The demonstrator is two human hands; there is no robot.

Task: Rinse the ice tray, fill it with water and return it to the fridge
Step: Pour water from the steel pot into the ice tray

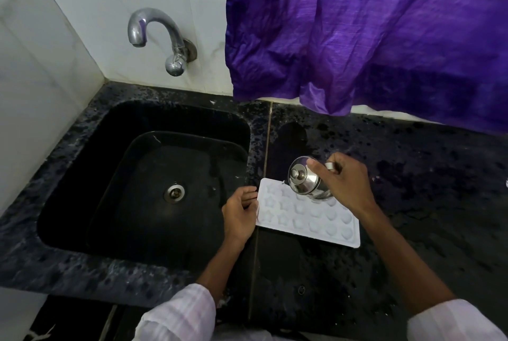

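Note:
A white ice tray [308, 217] with star-shaped and round cells lies flat on the dark counter, just right of the sink. My left hand [240, 217] holds the tray's left edge. My right hand [341, 181] grips the handle of a small steel jug [306, 178] with a lid. The jug is tilted to the left over the tray's far cells, its spout low above them. I cannot tell whether water is running from it.
The black sink [82, 165] with its steel drain [174, 193] fills the left side. A chrome tap [154, 27] juts from the white tiled wall, with no water running. A purple curtain [371, 33] hangs over the back of the speckled counter [426, 203].

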